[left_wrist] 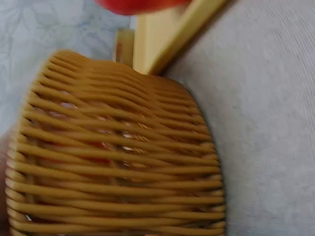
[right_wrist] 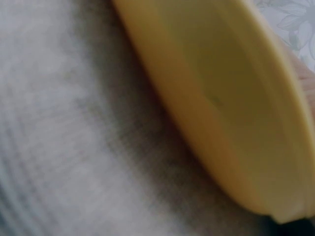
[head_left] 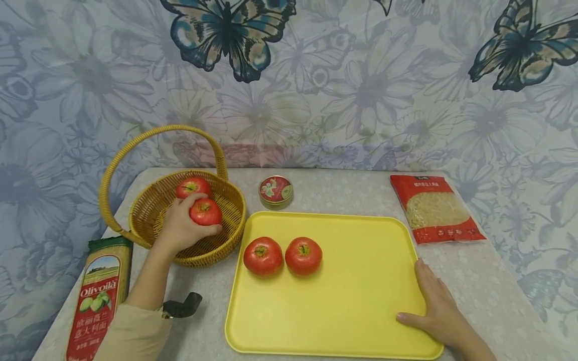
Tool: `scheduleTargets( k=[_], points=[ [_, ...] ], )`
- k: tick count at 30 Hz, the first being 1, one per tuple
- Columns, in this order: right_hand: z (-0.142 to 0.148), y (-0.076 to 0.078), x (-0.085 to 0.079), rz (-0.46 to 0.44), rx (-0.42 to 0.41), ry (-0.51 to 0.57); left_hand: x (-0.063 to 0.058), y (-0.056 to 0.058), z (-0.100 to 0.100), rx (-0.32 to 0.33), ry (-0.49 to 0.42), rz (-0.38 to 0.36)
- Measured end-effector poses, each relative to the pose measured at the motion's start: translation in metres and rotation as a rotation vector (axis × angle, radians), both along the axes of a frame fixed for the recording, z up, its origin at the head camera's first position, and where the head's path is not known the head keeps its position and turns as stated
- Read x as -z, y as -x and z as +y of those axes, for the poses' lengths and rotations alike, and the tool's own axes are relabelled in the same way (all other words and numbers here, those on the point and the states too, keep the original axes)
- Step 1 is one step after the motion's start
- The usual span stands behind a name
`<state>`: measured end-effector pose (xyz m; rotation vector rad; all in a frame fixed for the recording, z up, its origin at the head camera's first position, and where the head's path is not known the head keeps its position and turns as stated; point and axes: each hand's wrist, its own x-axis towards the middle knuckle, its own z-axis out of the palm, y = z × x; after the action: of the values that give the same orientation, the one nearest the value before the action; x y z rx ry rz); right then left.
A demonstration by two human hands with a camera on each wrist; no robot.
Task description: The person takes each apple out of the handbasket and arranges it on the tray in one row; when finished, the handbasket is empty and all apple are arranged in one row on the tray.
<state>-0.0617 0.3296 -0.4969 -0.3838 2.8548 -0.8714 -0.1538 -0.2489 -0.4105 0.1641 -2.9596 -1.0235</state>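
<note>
1. Grips a red tomato (head_left: 206, 214) in the left hand (head_left: 182, 221), fingers and thumb curled round, within the rim of the wicker basket (head_left: 146, 205); cannot tell if lifted off the bottom.
2. Appears to be midway through moving tomatoes between basket and yellow tray (head_left: 356, 306); cannot tell which way.
3. Calls, in judgement, for a secure hold and a path clear of the second tomato (head_left: 193, 185), just beyond the left fingers, and of the rim.
4. Spreads the right hand (head_left: 438, 308) wide at the tray's edge, thumb over the rim, probably steadying.
5. Note two tomatoes (head_left: 263, 258) on the tray between the hands, nearer the left.
6. Note, farther out, the round tin (head_left: 275, 191) beyond the left hand, Olivoilà pasta packet (head_left: 97, 301) beside the left forearm, red pasta bag (head_left: 435, 210) beyond the right hand.
</note>
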Motion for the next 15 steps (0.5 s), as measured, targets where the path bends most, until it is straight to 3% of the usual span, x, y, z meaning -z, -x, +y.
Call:
scheduleTargets(
  k=[8, 15],
  points=[
    [0.001, -0.001, 0.001, 0.022, -0.005, -0.004, -0.028, -0.013, 0.025, 0.013, -0.095, 0.088],
    [0.0, 0.001, 0.001, -0.013, 0.009, -0.009, -0.051, -0.024, 0.059, 0.102, -0.18, 0.149]
  ],
)
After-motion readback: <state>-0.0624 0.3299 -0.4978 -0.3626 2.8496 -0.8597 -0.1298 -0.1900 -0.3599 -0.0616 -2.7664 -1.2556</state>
